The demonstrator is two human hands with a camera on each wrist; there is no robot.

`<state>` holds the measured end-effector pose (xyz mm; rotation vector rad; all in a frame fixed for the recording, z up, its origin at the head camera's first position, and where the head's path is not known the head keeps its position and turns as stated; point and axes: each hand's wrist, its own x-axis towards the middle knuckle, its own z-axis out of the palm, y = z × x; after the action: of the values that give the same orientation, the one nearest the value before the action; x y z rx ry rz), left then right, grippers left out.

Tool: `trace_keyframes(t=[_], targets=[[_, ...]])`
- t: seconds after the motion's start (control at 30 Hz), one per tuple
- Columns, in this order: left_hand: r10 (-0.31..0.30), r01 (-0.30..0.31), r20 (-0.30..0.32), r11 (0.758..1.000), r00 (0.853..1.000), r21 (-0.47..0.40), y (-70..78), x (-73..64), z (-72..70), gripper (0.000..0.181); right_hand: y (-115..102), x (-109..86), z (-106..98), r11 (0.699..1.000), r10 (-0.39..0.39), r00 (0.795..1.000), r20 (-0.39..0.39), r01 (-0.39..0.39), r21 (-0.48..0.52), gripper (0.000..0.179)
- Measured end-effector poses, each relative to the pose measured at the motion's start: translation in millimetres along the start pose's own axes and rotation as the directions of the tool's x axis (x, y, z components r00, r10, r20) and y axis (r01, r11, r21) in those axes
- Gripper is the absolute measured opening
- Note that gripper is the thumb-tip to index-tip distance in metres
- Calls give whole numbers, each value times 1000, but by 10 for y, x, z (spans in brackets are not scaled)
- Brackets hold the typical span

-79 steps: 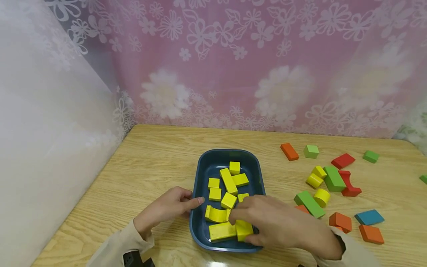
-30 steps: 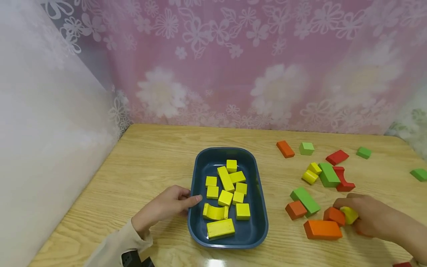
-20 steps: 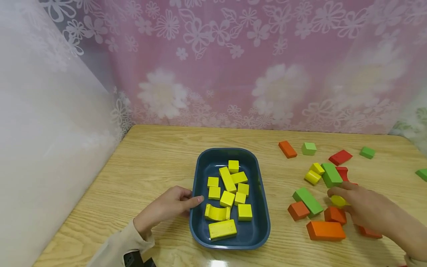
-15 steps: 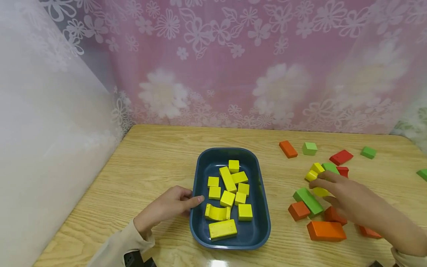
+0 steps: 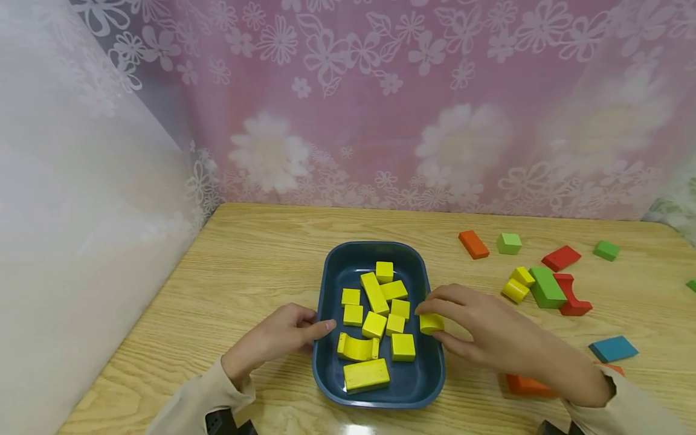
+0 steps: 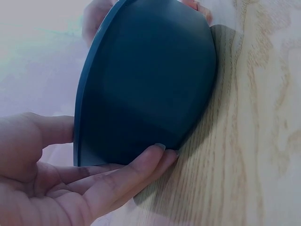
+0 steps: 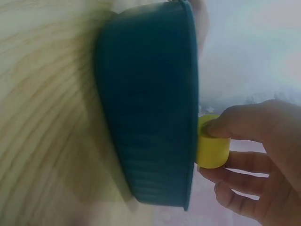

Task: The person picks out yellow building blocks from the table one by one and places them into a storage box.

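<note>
A dark blue tray (image 5: pixel 429 386) stands on the wooden table, with several yellow blocks (image 5: pixel 365 376) lying in it, among them cubes, long bricks and an arch. My left hand (image 5: pixel 280 335) holds the tray's left side, thumb over the rim and fingers along the outer wall (image 6: pixel 146 84). At the opposite rim, my right hand (image 5: pixel 478 329) pinches a yellow cylinder block (image 5: pixel 431 324) between thumb and fingers. In the right wrist view this cylinder block (image 7: pixel 214 150) shows just past the rim, level with the tray's opening.
Right of the tray lie loose blocks: two small yellow ones (image 5: pixel 515 290), a green brick (image 5: pixel 548 289), a red arch (image 5: pixel 572 299), a blue block (image 5: pixel 613 348) and others farther back. An orange block (image 5: pixel 527 386) is partly covered by my right forearm. A floral curtain (image 5: pixel 348 121) hangs behind the table.
My right hand let go of a yellow cube in the tray, took the yellow cylinder block among the loose blocks and carried it left to the tray's rim. My left hand stayed on the tray.
</note>
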<state>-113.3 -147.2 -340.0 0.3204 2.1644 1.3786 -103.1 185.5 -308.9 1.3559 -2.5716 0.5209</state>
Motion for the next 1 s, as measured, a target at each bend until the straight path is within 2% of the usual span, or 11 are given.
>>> trace_keyframes(t=[0.2,0.43,0.57,0.67,0.8,0.93,1.0], targets=[[10,-10,5,1000,1000,4,1,0,0,38,-37,60,96,999,29,999,18,-30,22,40],[-26,26,-8,1000,1000,3,10,9,13,40,-43,51,182,996,10,1000,-2,-10,94,32],[-29,29,-9,1000,1000,4,16,8,20,40,-36,25,207,996,16,999,-40,-12,90,34],[-26,26,-9,1000,1000,3,19,4,19,40,-6,-6,207,997,7,995,-99,1,80,37],[-26,26,-16,1000,1000,1,19,-1,10,41,65,-58,182,999,-5,985,-170,13,48,15],[-26,26,-18,1000,999,0,13,0,6,41,151,-127,146,1000,22,982,-189,-20,14,43],[-28,28,-19,1000,999,-3,11,1,6,41,194,-171,124,998,53,982,-182,-47,33,28]])
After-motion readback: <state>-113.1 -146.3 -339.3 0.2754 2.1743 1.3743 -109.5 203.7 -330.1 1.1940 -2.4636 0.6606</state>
